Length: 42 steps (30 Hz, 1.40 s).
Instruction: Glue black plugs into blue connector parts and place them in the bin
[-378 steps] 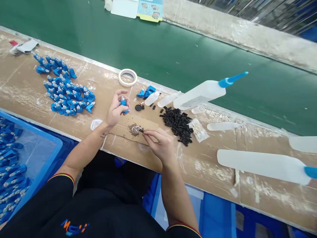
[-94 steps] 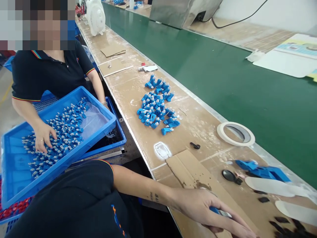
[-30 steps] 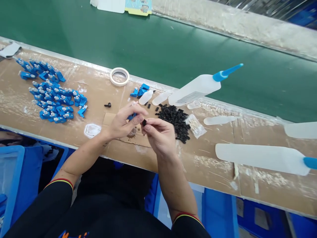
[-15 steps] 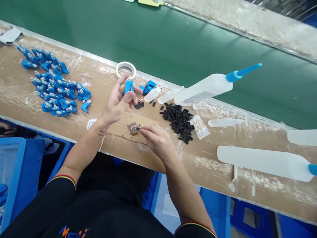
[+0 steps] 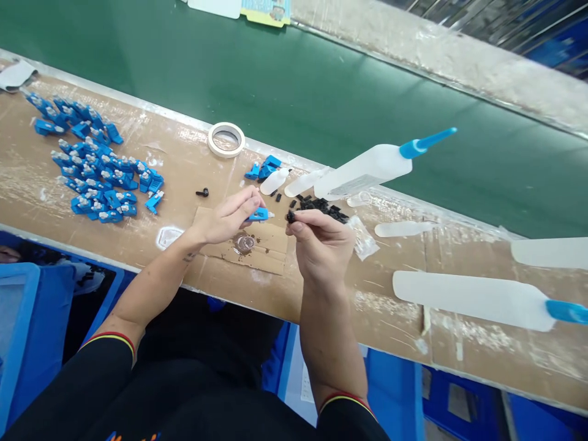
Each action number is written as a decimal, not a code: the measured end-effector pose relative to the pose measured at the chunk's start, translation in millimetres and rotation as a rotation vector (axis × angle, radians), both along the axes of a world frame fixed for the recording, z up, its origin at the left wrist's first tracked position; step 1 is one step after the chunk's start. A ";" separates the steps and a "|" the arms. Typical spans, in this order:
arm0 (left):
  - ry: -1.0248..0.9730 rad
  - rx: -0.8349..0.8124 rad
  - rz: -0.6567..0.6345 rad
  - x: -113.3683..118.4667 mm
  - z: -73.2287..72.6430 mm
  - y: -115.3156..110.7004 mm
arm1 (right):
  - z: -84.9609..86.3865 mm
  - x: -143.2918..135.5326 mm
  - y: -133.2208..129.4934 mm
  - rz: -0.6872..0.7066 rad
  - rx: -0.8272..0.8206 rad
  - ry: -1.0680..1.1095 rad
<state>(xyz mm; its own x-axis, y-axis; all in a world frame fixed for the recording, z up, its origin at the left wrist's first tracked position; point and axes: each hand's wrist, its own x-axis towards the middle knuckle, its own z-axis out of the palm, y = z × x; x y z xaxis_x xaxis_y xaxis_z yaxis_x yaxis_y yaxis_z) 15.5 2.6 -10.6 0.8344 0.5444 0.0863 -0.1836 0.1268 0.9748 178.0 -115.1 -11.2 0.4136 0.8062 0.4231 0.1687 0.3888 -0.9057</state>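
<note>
Between the fingers of my left hand is a small blue part, its pale tip pointing right. My right hand pinches a small black piece just right of that tip, with a gap between the two. Below my left hand, a small clear round dish sits amid dark droplets on a piece of cardboard. A pile of black pieces lies behind my right hand, partly hidden by it.
Many blue parts cover the table's left side. A tape roll lies at the back edge. White bottles with blue nozzles and a bag of sticks are on the right. A black part lies left of my left hand.
My right hand has risen from the dish with a black piece. My left hand has come down and right, turning the blue part sideways. The view has shifted slightly.
</note>
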 end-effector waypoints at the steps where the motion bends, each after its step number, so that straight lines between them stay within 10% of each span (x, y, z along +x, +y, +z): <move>1: 0.028 0.017 -0.028 -0.1 0.9 -1.6 | -0.7 -1.3 2.3 0.012 -0.001 0.012; 21: 0.079 0.228 -0.087 -5.4 3.9 0.5 | 15.3 -15.3 1.7 0.037 0.115 -0.728; 36: -0.237 0.945 -0.028 0.5 -8.5 -19.5 | -3.0 -37.3 -29.1 0.126 -0.054 0.380; 42: -0.242 1.471 -0.221 4.0 8.4 -59.0 | -19.9 -39.7 -99.3 0.197 -0.218 0.617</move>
